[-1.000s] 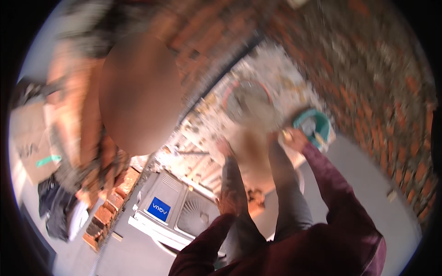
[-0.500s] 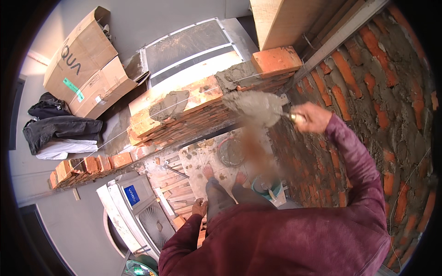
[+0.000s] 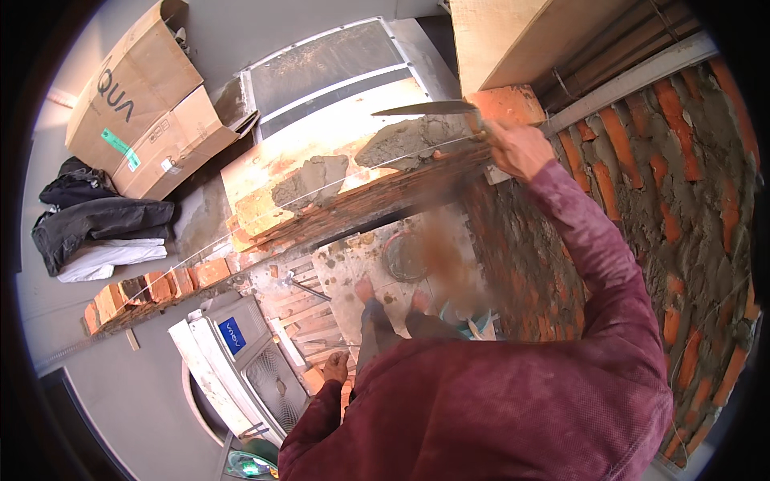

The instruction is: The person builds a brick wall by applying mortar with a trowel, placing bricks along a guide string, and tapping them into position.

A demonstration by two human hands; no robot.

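Note:
My right hand point(image 3: 521, 149) is closed round the handle of a trowel. The trowel's blade point(image 3: 423, 109) is seen nearly edge-on, just above the top of a low brick wall point(image 3: 255, 215). Beneath it lies a long bed of grey mortar point(image 3: 409, 144), and a second mortar patch point(image 3: 311, 181) sits farther left. A whole orange brick point(image 3: 508, 104) rests at the wall's right end, behind my hand. A thin string point(image 3: 188, 260) runs along the wall. Low by my left thigh hangs my left hand point(image 3: 337, 367), its fingers loosely curled, with nothing visible in them.
A mortar-smeared brick wall point(image 3: 634, 200) rises on my right. Left stand a cardboard box point(image 3: 152, 112), dark clothes point(image 3: 100, 224) and a white fan unit point(image 3: 241, 353). By my feet are a round mortar container point(image 3: 405, 256) and a teal bucket point(image 3: 481, 327). A lens smear blurs the middle.
My right hand has swung the trowel up and onto the far side of the string, turning its blade from face-on to edge-on. The right-hand mortar now spreads farther left. My left hand stays low.

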